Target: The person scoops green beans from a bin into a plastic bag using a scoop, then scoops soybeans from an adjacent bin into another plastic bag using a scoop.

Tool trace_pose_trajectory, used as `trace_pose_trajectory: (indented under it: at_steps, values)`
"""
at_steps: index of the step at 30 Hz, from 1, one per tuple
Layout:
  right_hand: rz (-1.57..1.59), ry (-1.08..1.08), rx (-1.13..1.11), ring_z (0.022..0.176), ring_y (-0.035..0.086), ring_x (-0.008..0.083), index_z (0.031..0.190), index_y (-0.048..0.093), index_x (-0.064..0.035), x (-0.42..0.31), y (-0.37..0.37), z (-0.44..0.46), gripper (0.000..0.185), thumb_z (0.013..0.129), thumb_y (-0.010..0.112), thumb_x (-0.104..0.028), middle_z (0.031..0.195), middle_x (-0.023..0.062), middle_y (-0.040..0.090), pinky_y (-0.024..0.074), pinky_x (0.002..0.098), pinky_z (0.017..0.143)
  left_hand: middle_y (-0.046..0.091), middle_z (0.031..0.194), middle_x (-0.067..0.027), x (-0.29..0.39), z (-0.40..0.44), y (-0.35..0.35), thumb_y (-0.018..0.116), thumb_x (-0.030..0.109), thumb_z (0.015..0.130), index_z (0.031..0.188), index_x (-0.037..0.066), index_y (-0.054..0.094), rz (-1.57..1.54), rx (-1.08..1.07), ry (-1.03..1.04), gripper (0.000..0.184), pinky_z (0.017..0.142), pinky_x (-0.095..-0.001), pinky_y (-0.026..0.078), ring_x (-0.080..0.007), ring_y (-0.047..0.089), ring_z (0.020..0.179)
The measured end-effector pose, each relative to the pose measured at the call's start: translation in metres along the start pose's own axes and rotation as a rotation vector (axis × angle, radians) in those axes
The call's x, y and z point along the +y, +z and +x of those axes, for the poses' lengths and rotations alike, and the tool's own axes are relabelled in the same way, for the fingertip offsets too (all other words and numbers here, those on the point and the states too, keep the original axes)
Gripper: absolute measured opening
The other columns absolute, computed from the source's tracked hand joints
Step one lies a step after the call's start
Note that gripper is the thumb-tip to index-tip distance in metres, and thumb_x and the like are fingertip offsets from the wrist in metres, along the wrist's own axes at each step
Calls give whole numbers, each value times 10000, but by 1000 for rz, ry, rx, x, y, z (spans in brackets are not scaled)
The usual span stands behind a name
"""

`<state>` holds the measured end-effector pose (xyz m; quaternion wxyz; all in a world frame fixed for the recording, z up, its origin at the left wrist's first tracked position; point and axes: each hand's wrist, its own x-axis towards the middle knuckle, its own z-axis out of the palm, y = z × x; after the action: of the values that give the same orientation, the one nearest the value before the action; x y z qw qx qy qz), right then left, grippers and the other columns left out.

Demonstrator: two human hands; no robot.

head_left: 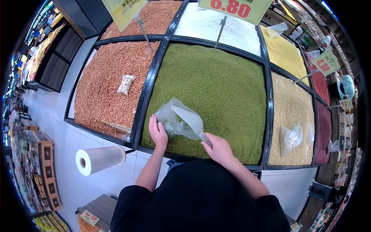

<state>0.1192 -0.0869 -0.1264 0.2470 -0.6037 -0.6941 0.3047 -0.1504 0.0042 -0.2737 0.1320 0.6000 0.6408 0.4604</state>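
- Right hand is clamped on the scoop, handle mostly covered.
- Left hand is curled against the clear bag; its contents are blurred.
- Both are held over green grains; the red-numbered sign is cut off.

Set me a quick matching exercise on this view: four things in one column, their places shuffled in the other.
Things
1. left hand
2. right hand
3. white roll
4. small packet

Places
A. on the reddish-brown heap
B. at the scoop's handle
C. outside the bins, near the front left corner
D. at the clear bag

Pairs: 1-D, 2-B, 3-C, 4-A
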Motion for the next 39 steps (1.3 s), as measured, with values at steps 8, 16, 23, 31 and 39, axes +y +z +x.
trace_pose_trajectory:
  at_steps: [8,16,23,31,39]
  values:
    - [-434,-206,72,862,672,251,1292,591,-110,5,-9,16,460,869,739,-216,984,69,658,553,382,717,536,1445,-240,-1,0,0,457,194,1006,1357,-56,552,24,-9,-1,442,1175,-488,318,-418,461,1370]
    - [-438,-370,273,824,674,233,1227,666,-101,42,-26,-2,402,852,765,-207,982,58,680,550,361,706,538,1446,-233,1,0,-1,459,189,1008,1361,-52,552,25,-22,-13,437,1172,-489,321,-419,461,1370]
    - [-407,38,473,855,694,313,1232,656,-79,100,-32,-61,412,846,772,-164,1015,131,706,569,402,737,534,1448,-230,5,0,-4,451,174,1016,1362,-44,552,18,-25,1,422,1168,-477,323,-407,460,1374]
    - [-460,319,556,969,651,360,1308,594,-65,142,-9,-101,446,887,716,-149,1102,157,669,517,452,839,529,1455,-224,4,-1,-2,449,166,1019,1365,-49,549,21,-24,3,420,1167,-464,325,-389,459,1380]
    - [-524,283,535,1090,581,361,1333,547,-26,136,2,-91,513,873,732,-158,1202,159,600,452,479,922,529,1454,-230,2,-2,0,463,184,1008,1357,-41,558,18,-16,-17,426,1167,-487,320,-418,449,1378]
